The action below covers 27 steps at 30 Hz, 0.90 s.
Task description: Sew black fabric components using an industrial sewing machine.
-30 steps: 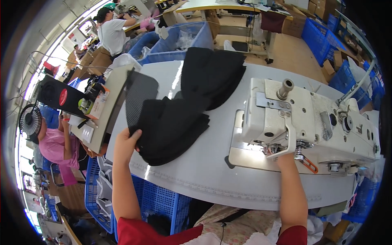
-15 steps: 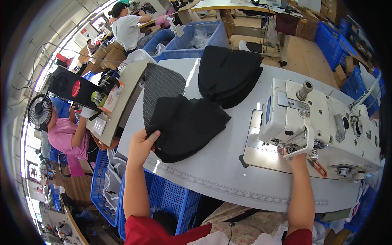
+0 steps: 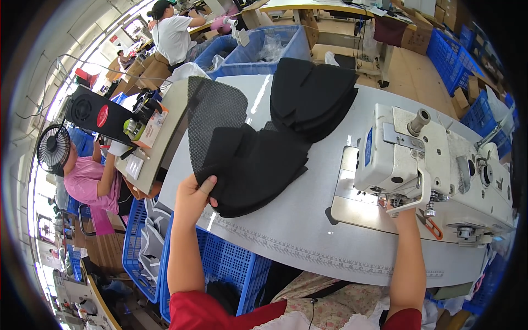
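My left hand [image 3: 197,199] pinches the near-left edge of a stack of black cut fabric pieces [image 3: 258,176], thumb on top. Behind that stack, a black mesh piece [image 3: 217,107] rises at its left side and partly overlaps it. Farther back lies a second stack of black curved fabric pieces [image 3: 313,93], its layers slightly fanned. My right hand [image 3: 400,210] reaches under the head of a white sewing machine [image 3: 407,148], close to the needle area. The machine's front parts hide most of its fingers, so what they hold does not show.
Orange-handled snips [image 3: 433,227] lie beside my right wrist. A ruler strip [image 3: 286,248] runs along the near edge of the white table [image 3: 297,231]. Blue baskets [image 3: 220,258] stand below at left. Co-workers sit at left, one in pink [image 3: 91,179], one in white [image 3: 170,41] farther back.
The view has shifted slightly, so the machine appears a little farther right. My left hand keeps its pinch, and the black pieces under it have turned slightly. My right hand stays at the machine.
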Each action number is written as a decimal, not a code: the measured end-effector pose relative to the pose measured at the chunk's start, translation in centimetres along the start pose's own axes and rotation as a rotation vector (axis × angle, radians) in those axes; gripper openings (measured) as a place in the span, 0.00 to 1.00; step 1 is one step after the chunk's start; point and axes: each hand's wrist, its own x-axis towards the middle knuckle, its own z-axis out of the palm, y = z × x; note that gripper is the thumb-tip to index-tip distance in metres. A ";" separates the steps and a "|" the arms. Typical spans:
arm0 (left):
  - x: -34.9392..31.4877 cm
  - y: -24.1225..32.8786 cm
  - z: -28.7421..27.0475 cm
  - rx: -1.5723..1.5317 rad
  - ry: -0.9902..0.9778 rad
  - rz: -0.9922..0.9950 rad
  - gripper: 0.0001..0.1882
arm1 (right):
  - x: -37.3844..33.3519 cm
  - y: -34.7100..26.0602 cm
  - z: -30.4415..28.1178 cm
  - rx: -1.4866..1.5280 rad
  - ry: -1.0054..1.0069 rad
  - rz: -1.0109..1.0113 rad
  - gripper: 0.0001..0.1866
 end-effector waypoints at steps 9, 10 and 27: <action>-4.1 0.5 3.1 -0.171 0.057 0.028 0.11 | 3.4 -17.0 -13.5 1.110 -1.378 -0.170 0.25; -4.6 0.5 3.9 -0.205 0.034 0.073 0.12 | 2.3 -19.4 -13.9 1.359 -1.257 0.004 0.25; -7.3 -0.6 6.4 -0.636 -0.123 0.051 0.16 | 3.5 -27.0 -12.3 2.363 -0.766 0.522 0.20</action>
